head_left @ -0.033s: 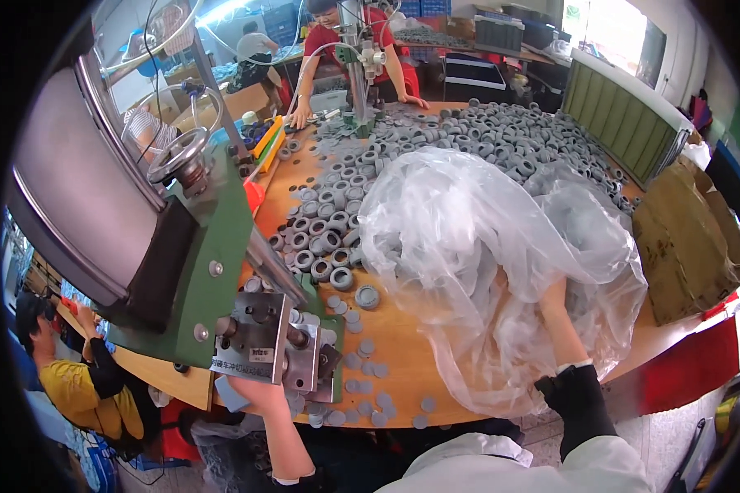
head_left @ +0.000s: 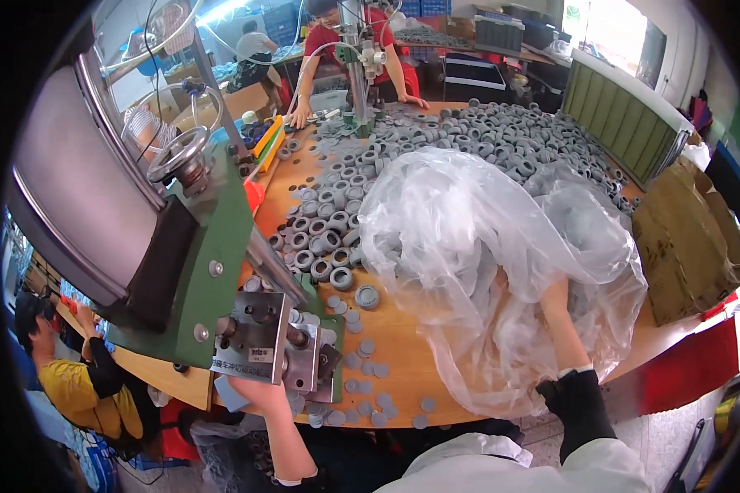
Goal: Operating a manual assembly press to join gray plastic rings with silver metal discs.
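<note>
- Grip first: right hand (head_left: 556, 294) is in the folds of a big clear plastic bag (head_left: 448, 197), around 4 o'clock, and I honestly can't tell from here if the fingers are pinching film or spread (too much crinkle).
- Left hand (head_left: 259, 394) sits near 7 o'clock, its fingers hidden by the metal block (head_left: 255, 335) on the green machine (head_left: 210, 246). No clue whether they're closed on anything. A blue-grey piece (head_left: 232, 395) is right beside it.
- The bag slumps on the wooden table (head_left: 411, 374), its bulk toward 3 o'clock, edge against the grey rings (head_left: 341, 278) piled out to 1 o'clock.
- Loose grey discs (head_left: 366, 347) lie scattered at 6.
- Cardboard box (head_left: 686, 246) out at 3, past the bag.
- Someone in a red top (head_left: 325, 41) leans over the table's far side, near 12.
</note>
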{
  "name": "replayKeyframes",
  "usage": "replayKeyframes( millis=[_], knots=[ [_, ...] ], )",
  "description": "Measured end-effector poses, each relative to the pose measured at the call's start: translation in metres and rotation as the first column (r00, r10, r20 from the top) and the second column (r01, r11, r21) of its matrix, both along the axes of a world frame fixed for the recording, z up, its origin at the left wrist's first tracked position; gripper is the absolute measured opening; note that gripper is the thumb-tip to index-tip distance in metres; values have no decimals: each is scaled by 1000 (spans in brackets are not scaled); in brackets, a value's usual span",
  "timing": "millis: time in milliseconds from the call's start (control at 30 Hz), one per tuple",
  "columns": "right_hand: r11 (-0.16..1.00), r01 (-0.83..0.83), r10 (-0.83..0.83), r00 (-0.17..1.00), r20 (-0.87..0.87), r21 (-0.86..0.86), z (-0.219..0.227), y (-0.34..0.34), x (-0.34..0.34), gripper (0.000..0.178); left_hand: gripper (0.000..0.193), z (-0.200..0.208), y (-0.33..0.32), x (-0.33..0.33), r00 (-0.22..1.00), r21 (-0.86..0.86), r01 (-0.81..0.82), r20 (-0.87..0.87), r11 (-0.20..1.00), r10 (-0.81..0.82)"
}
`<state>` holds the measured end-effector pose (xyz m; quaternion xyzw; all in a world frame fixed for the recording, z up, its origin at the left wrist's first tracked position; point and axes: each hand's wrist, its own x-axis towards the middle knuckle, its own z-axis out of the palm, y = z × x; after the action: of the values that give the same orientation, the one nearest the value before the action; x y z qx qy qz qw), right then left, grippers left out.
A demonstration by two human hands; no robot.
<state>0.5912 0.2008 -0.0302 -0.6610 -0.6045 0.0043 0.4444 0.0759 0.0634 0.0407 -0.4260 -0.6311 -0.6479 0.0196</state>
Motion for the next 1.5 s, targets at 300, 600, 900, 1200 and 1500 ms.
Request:
replayKeyframes(
  millis=[300, 600, 900, 1200, 1500],
  knots=[
    [963, -159, 116, 974, -197, -220, 78, -118, -63, 30, 32, 2, -35, 4, 978, -49, -153, -149, 987, 144],
    [330, -942, 827, 322, -460, -66, 118, -144, -280, 53, 57, -133, -191, -85, 760, -415, -565, 75, 713, 645],
    [473, -881, 843, 451, -293, 5, 121, -116, -382, 47, 27, -100, -179, -76, 918, -341, -395, -121, 853, 377],
    [448, -894, 874, 434, -218, 19, 118, -113, -398, 38, 40, -66, -73, -99, 845, -446, -340, -530, 828, 61],
    [844, -535, 505, 768, -393, 39, 84, -128, -188, 11, 43, -80, -78, -124, 819, -563, -275, -561, 779, -116]
  ],
)
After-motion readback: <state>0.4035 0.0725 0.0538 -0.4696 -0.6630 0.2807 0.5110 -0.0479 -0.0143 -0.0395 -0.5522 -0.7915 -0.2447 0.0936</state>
